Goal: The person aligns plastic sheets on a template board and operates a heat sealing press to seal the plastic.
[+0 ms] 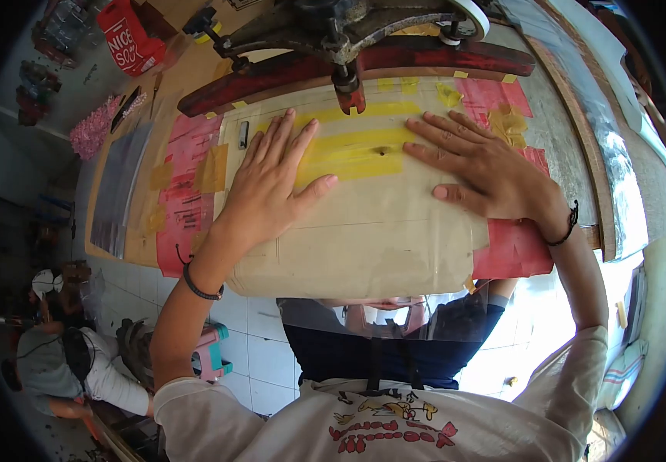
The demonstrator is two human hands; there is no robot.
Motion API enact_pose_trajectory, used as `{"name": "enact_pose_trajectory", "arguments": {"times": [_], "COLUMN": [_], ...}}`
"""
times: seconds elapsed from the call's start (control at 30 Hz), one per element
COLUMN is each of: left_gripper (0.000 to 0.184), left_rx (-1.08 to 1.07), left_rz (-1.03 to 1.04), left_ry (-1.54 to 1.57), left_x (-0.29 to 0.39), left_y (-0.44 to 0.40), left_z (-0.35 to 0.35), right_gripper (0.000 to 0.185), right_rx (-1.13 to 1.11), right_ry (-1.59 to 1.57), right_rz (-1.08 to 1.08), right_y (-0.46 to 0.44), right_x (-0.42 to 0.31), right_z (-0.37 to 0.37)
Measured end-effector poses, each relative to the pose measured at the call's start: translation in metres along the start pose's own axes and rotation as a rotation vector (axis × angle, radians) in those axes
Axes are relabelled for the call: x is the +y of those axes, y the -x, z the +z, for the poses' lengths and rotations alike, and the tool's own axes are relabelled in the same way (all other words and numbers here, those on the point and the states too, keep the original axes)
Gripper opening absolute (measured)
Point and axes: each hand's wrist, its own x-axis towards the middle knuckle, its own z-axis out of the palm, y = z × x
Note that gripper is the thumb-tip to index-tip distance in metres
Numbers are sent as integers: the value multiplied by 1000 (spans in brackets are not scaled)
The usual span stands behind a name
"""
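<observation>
My left hand (267, 185) lies flat with its fingers stretched forward on a beige covered board (356, 246). On the right side of the same board, my right hand (490, 165) rests palm down, fingers spread. Neither hand grips anything. Between them run strips of yellow tape (348, 158) with a small dark spot. A clear plastic sheet (417, 327) hangs past the board's front edge; how far it reaches under my hands I cannot tell. Red taped strips (186, 200) flank the board. A small metal piece (243, 134) lies near my left fingertips.
Just beyond my fingertips a long red bar (456, 55) on a dark metal frame (287, 38) spans the board. Grey sheets (121, 185) lie at left, near a pink bundle (96, 127) and a red bag (129, 38). Another person (56, 362) sits at lower left.
</observation>
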Motion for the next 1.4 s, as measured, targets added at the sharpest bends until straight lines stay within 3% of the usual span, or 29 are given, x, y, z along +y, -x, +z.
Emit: {"name": "enact_pose_trajectory", "arguments": {"times": [0.37,0.57,0.87,0.97,1.07,1.17,1.4], "left_gripper": [73,81,91,94,90,83,84], "left_rx": [43,-55,-61,60,73,27,-7], "left_rz": [-50,-109,-211,-118,-123,-188,-211], "left_ry": [-120,-208,-303,-194,-78,-159,-112], "left_x": [-4,-9,-6,-16,-22,-19,-29], "left_y": [-5,-11,-3,-8,-14,-16,-22], "left_z": [4,-3,-11,-8,-8,-8,-3], "right_gripper": [67,68,61,61,61,61,62], "right_rx": [128,80,125,217,156,112,150], "right_ry": [-11,47,68,92,25,-56,38], "right_rz": [281,331,219,204,198,213,232], "right_y": [-7,-13,-21,-20,-21,-20,-23], "right_x": [20,21,29,27,27,27,36], "right_z": [9,13,15,17,9,5,17]}}
